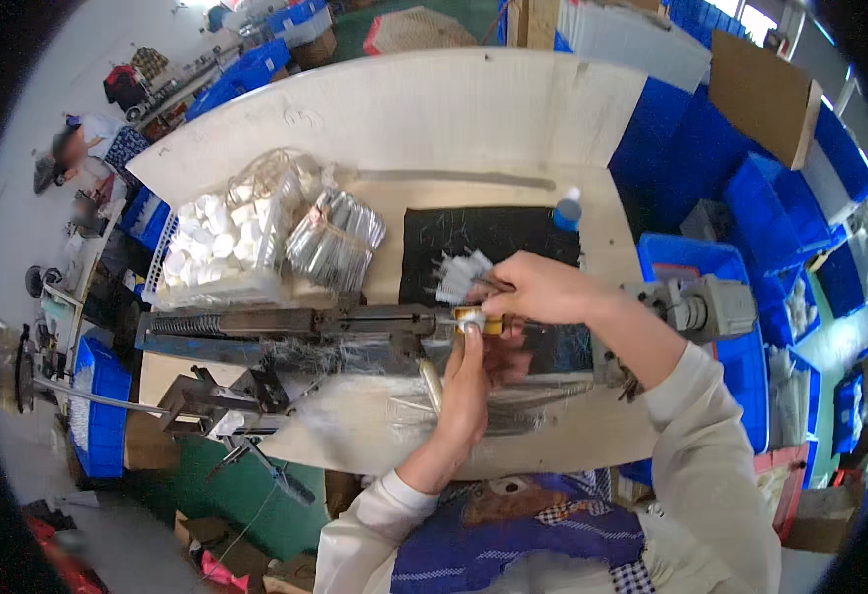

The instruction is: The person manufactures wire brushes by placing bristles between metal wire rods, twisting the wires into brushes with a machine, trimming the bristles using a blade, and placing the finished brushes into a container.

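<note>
A long metal bench machine (pixel 345 321) lies across the table. At its middle is a small yellow holder (pixel 493 325) with a small white round piece (pixel 470 318) at it. My left hand (pixel 464 391) reaches up from below, its thumb pressed against the white piece; the fingers beside the thumb are smeared by motion. Just above the holder, my right hand (pixel 543 287) is closed, its thumb and forefinger pinching a cluster of short grey-white tube-like pieces (pixel 462 277). What its lower fingers do is partly hidden. Under the hands lies a black mat (pixel 434 233).
At the left stand a basket of white caps (pixel 206 238) and a tied bundle of silvery rods (pixel 337 238). A blue-capped bottle (pixel 567 212) stands at the mat's far right corner. A motor-like unit (pixel 716 307) ends the machine. Blue bins (pixel 775 203) line the right side.
</note>
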Available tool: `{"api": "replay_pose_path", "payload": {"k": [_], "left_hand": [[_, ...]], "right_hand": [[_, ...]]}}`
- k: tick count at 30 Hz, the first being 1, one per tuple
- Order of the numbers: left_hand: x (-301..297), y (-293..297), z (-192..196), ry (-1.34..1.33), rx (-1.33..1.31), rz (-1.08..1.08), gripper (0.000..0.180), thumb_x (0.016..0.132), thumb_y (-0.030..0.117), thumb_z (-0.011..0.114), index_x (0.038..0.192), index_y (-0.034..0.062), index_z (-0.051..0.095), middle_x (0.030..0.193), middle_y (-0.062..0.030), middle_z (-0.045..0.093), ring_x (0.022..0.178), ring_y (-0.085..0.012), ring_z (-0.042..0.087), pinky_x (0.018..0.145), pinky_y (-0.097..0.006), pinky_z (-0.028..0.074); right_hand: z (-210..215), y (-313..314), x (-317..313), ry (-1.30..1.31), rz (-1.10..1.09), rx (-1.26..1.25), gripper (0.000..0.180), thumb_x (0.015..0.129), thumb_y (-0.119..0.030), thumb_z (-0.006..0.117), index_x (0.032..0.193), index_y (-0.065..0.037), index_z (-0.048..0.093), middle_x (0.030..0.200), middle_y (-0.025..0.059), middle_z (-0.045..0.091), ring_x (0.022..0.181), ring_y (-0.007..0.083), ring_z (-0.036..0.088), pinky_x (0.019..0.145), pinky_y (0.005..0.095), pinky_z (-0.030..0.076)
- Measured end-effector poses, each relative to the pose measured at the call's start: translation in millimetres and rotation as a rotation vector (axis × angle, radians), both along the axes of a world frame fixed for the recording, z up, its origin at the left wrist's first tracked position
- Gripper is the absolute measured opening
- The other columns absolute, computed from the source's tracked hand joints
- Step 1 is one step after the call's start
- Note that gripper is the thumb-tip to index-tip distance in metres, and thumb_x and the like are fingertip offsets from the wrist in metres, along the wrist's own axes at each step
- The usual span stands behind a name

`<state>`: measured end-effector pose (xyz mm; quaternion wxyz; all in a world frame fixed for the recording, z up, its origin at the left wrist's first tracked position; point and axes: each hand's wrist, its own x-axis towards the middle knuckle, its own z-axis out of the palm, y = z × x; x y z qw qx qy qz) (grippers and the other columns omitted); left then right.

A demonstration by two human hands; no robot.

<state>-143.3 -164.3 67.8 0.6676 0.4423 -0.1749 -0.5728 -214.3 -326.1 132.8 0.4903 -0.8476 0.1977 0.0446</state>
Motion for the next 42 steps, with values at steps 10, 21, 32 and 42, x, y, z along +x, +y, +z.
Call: {"api": "replay_pose_path", "payload": {"k": [10,21,32,42], "left_hand": [[0.7,-1.8,-6.5,0.687,-0.388,-0.11,0.082,0.087,0.072,0.027,0.132,0.005,0.043,0.142,-0.0127,0.038,0.135,-0.0274,0.031,0.113,-0.046,0.023],[7.6,3.6,0.4,0.769,-0.407,-0.024,0.076,0.088,0.071,0.03,0.128,0.0075,0.045,0.13,-0.0075,0.049,0.128,-0.0251,0.041,0.114,-0.046,0.021],[5.4,2.5,10.5,0.681,-0.345,0.194,0.068,0.095,0.059,0.031,0.124,-0.0022,0.04,0.126,-0.0147,0.048,0.119,-0.0256,0.048,0.106,-0.038,0.037],[2.8,10.1,-9.7,0.73,-0.42,0.116,0.07,0.093,0.062,0.032,0.128,0.002,0.044,0.13,-0.0087,0.05,0.121,-0.0221,0.047,0.103,-0.037,0.036]], "right_hand": [[16.2,34.8,-26.8,-0.244,-0.108,-0.944,0.042,0.087,-0.022,0.057,0.123,-0.001,0.053,0.089,0.0157,0.05,0.086,0.0323,0.053,0.07,0.0412,0.048],[-7.1,33.6,-11.8,-0.415,-0.077,-0.646,0.015,0.076,-0.017,0.067,0.089,-0.011,0.069,0.077,0.0042,0.058,0.076,0.0234,0.056,0.075,0.0373,0.038],[10.3,48.8,-20.1,-0.535,-0.055,-0.876,0.021,0.067,-0.009,0.065,0.087,-0.014,0.069,0.075,0.0022,0.053,0.074,0.0208,0.054,0.075,0.0362,0.037],[5.0,67.6,-6.2,-0.465,0.013,-0.93,0.025,0.063,-0.011,0.067,0.087,-0.014,0.068,0.077,0.0023,0.053,0.08,0.0195,0.055,0.079,0.035,0.035]]}}
